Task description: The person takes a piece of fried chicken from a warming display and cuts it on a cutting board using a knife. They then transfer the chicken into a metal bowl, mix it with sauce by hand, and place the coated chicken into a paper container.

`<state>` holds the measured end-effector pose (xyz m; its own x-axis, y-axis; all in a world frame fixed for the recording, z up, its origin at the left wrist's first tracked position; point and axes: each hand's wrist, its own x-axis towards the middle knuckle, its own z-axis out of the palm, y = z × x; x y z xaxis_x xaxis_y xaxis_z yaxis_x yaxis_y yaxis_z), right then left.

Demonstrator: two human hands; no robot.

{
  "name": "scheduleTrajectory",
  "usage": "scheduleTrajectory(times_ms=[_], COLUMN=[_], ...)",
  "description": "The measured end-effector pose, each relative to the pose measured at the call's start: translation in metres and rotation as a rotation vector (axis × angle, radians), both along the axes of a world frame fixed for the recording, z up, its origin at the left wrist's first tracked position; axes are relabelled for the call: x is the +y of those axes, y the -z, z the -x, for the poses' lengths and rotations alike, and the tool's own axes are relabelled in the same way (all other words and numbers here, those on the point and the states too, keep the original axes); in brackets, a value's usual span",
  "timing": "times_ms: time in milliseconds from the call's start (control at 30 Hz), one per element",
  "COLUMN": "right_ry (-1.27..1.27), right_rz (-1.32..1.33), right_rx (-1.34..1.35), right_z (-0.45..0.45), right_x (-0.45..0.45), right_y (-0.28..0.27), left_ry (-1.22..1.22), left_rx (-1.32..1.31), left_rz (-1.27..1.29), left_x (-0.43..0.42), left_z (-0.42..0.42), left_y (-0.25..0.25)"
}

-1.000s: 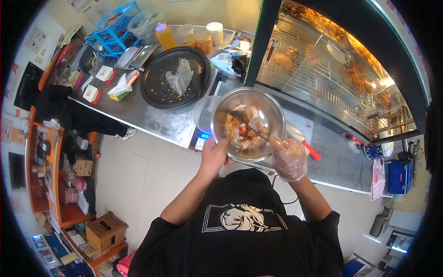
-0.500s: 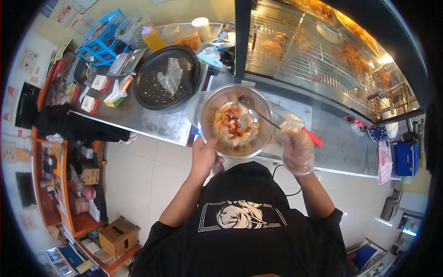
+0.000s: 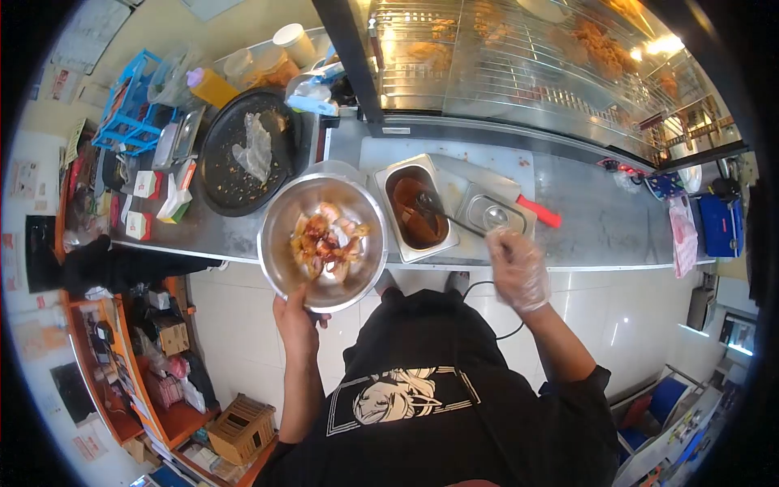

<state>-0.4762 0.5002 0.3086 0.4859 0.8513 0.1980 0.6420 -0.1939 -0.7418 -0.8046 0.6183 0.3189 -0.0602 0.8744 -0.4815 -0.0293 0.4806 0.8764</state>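
Observation:
My left hand grips the near rim of a steel bowl, which holds pale meat pieces with dark red sauce on them. In my gloved right hand is the handle of a ladle. The ladle's head is over or in the brown sauce of a rectangular steel container, to the right of the bowl. A steel lid lies right of that container, near my right fingers. A knife with a red handle lies beside the lid on a white board.
Behind the bowl's left side is a round black pan with a crumpled plastic glove. A glass display case rises behind the board. Small boxes and a yellow bottle stand at the left. Orange shelves are at lower left.
The bowl has moved left with my left hand, uncovering the sauce container and lid. The ladle has left the bowl and is now at the sauce container. The whole view has shifted.

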Motion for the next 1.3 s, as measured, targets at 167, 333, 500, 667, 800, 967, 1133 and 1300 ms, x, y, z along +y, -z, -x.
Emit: scheduleTrajectory(times_ms=[167,333,500,667,800,967,1133,1300], right_ry=[-0.318,-0.445,-0.251,-0.049,0.148,0.183,-0.202,-0.478], right_rz=[-0.010,0.309,0.444,0.215,0.142,-0.027,-0.267,-0.176], right_rx=[-0.137,-0.385,-0.136,0.243,0.304,0.406,0.030,-0.644], right_z=[0.019,0.019,0.010,-0.007,-0.003,-0.005,0.038,0.051], right_x=[0.033,0.087,0.081,0.037,0.020,0.001,0.025,0.052], right_y=[0.025,0.025,0.012,0.015,0.004,-0.016,-0.043,-0.039], left_ry=[-0.015,0.032,0.043,0.035,0.051,0.102,0.236,0.241], left_rx=[-0.001,0.047,0.031,-0.021,-0.031,-0.044,-0.099,-0.138], left_rz=[0.002,0.012,0.003,-0.014,-0.037,-0.070,-0.073,-0.058], left_x=[0.001,-0.001,-0.008,-0.009,-0.001,0.010,0.014,0.010], left_z=[-0.003,-0.002,0.004,-0.005,-0.016,-0.033,-0.047,-0.053], left_y=[0.001,0.002,0.006,0.000,-0.004,-0.008,-0.010,-0.019])
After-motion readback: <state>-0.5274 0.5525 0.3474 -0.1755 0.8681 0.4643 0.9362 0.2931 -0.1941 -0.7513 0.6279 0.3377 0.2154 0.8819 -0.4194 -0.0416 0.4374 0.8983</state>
